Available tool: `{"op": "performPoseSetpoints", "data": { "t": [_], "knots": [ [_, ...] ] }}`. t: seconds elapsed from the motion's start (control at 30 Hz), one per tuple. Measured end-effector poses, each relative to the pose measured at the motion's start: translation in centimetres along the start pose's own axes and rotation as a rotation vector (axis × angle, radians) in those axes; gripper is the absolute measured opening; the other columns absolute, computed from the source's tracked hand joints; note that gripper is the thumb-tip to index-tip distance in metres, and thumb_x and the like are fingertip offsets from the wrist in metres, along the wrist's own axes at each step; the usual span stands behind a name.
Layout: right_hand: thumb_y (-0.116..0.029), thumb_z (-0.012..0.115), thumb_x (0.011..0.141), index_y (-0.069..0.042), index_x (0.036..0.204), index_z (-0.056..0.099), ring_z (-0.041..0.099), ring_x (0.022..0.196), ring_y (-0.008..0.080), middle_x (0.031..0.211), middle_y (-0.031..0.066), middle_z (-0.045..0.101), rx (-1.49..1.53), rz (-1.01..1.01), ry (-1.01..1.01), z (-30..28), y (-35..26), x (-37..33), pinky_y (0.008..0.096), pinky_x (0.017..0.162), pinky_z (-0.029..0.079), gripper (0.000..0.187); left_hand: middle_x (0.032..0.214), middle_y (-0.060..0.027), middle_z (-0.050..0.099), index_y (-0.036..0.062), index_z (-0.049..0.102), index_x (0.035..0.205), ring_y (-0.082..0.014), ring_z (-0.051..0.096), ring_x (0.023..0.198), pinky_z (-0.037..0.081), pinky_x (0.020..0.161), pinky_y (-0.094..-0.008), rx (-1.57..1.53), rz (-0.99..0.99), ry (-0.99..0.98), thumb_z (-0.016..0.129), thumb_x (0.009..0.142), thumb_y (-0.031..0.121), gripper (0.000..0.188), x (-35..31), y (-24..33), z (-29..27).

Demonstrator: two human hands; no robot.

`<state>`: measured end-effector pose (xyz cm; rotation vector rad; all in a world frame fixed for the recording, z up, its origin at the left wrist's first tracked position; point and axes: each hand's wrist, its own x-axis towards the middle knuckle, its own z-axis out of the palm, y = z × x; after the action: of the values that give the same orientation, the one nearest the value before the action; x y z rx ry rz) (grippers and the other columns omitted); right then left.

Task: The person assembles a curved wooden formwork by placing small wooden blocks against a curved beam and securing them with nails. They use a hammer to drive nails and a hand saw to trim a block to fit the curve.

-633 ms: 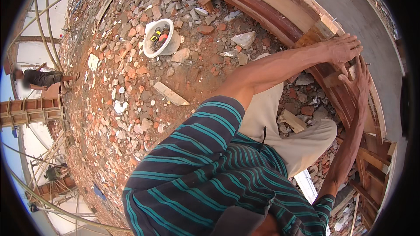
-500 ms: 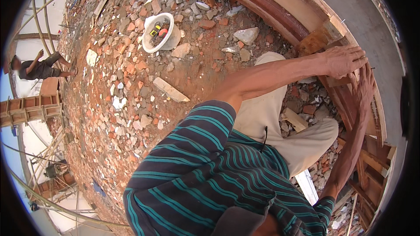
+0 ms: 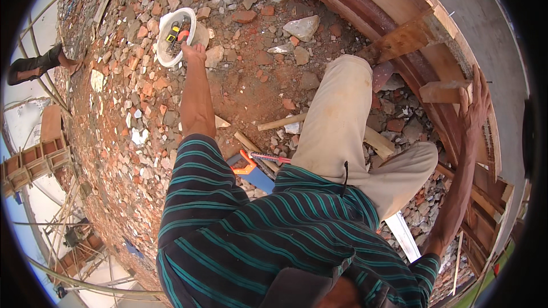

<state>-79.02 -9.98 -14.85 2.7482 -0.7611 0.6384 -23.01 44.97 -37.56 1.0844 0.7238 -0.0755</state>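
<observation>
My left arm stretches away over the rubble, and my left hand (image 3: 194,53) is at the near right rim of a white plastic bucket (image 3: 161,34), its fingers loosely extended and holding nothing I can see. In the bucket lie a yellow-and-black item (image 3: 173,33), a red-orange item (image 3: 183,35) and dark bits too small to name. At the right, my right hand (image 3: 475,102) holds the end of a short wooden block (image 3: 444,92) against a curved wooden formwork (image 3: 394,14). One finger is on the block's face, while others extend over the formwork's top edge.
By my waist lies a saw with an orange handle (image 3: 245,164) and blue blade, beside wooden sticks (image 3: 282,121). Broken bricks and stones cover the ground. A grey surface (image 3: 491,40) runs beyond the formwork, where a nail (image 3: 451,13) sticks up. Another person's legs (image 3: 37,65) show far left.
My left hand has left the formwork and swung left to the bucket. My right hand remains at the formwork. The wooden block and saw now show from behind my left arm.
</observation>
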Motion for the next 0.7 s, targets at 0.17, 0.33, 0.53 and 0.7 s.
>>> {"op": "performPoseSetpoints", "data": {
  "t": [0.17, 0.33, 0.53, 0.7],
  "knots": [
    [-0.05, 0.044, 0.097, -0.025, 0.147, 0.042, 0.046, 0.13, 0.032, 0.144, 0.008, 0.047, 0.013, -0.017, -0.007, -0.1, 0.6, -0.6, 0.051, 0.11, 0.031, 0.056, 0.135, -0.0138, 0.05, 0.0037, 0.046, 0.133, -0.0263, 0.054, 0.122, 0.044, 0.103, -0.0456, -0.169, -0.067, -0.049, 0.045, 0.096, 0.048, 0.058, 4.6, 1.8, -0.5],
    [-0.049, 0.047, 0.097, -0.025, 0.145, 0.045, 0.047, 0.128, 0.031, 0.142, 0.007, 0.05, 0.002, -0.008, 0.01, 0.5, 0.6, -0.4, 0.049, 0.109, 0.032, 0.053, 0.119, -0.0141, 0.059, 0.002, 0.048, 0.127, -0.0256, 0.062, 0.109, 0.058, 0.085, -0.0384, -0.32, -0.031, 0.0, 0.034, 0.103, 0.043, 0.049, 6.9, -0.3, -1.6],
    [-0.051, 0.05, 0.096, -0.026, 0.144, 0.046, 0.048, 0.127, 0.0294, 0.14, 0.007, 0.051, -0.05, 0.028, 0.022, 0.5, -0.7, 0.0, 0.0467, 0.108, 0.033, 0.055, 0.117, -0.0168, 0.059, -0.0029, 0.048, 0.124, -0.0273, 0.062, 0.106, 0.059, 0.083, -0.0377, -0.244, 0.022, 0.07, 0.037, 0.103, 0.041, 0.05, 3.9, -2.5, 0.8],
    [-0.053, 0.05, 0.095, -0.025, 0.145, 0.046, 0.047, 0.128, 0.029, 0.141, 0.0077, 0.051, -0.017, 0.021, -0.012, 0.6, -0.9, 0.8, 0.0485, 0.109, 0.031, 0.057, 0.117, -0.0142, 0.061, 0.0026, 0.051, 0.124, -0.027, 0.063, 0.103, 0.057, 0.083, -0.039, -0.304, -0.089, 0.085, 0.03, 0.106, 0.034, 0.042, -2.2, -3.7, 0.3]
  ]
}}
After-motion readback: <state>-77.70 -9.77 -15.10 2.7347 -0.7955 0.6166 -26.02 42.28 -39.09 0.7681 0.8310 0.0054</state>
